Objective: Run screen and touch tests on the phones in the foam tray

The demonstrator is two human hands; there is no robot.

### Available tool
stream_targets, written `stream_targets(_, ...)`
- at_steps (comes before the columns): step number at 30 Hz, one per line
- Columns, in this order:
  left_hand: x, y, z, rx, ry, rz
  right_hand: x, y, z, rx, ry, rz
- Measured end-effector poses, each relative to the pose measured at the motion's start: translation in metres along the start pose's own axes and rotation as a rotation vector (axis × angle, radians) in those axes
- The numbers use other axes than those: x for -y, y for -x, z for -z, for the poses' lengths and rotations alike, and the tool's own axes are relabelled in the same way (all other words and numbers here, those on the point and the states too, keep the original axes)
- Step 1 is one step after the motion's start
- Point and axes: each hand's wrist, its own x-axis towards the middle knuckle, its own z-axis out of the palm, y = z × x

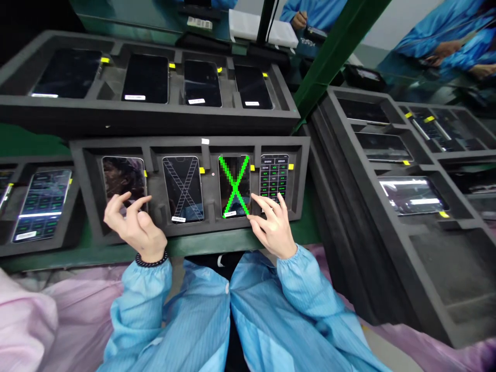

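- Left hand (134, 227): I have it above the lower part of the leftmost phone in the near tray, its fingers (118, 202) loosely curled and open, holding nothing. I cannot tell whether they touch the glass.
- Right hand (273, 230): open, fingers (269, 204) spread and holding nothing, at the lower edge between the green-X phone and the grid-screen phone.
- Near foam tray (116, 147): dark grey, on the green table (116, 253), with four phones in separate pockets.
- Dark-screened phone (124, 175): leftmost in the near tray.
- Ladder-X phone (182, 188): second, showing a grey ladder-like X.
- Green-X phone (234, 183): third, showing a bright green X.
- Grid-screen phone (274, 170): rightmost, showing rows of green cells.
- Far foam tray (147, 116): beyond the near tray, with four dark phones.
- Left foam tray (39, 248): beside the near tray, with a lit phone (42, 205).
- Right foam tray (387, 98): at right, with phones in its pockets.
- Bead bracelet (151, 260): on the left wrist.
- Blue sleeves (306, 281): elasticated at both wrists.
- Handling note: with bare fingers this close to the screens, I judge a light, squared-up touch best.
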Motion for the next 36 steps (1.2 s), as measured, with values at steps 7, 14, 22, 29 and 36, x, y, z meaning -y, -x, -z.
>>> stream_targets(7, 0.000, 0.000, -0.001, -0.015, 0.027, 0.020, 0.010, -0.060, -0.001, -0.056, -0.057, 0.028)
stream_targets(14, -0.001, 0.000, -0.001, 0.016, 0.041, 0.062, 0.038, -0.117, -0.028, 0.010, 0.028, 0.191)
stream_targets(22, 0.002, 0.000, 0.001, 0.060, 0.076, 0.073, 0.036, -0.141, -0.036, -0.003, 0.110, 0.138)
stream_targets(29, 0.003, -0.001, 0.000, 0.007, 0.135, 0.028, 0.046, -0.128, -0.042, 0.021, 0.124, 0.244)
stream_targets(36, 0.004, 0.000, 0.001, 0.008, 0.141, 0.023, 0.074, -0.096, -0.056, 0.127, 0.027, 0.346)
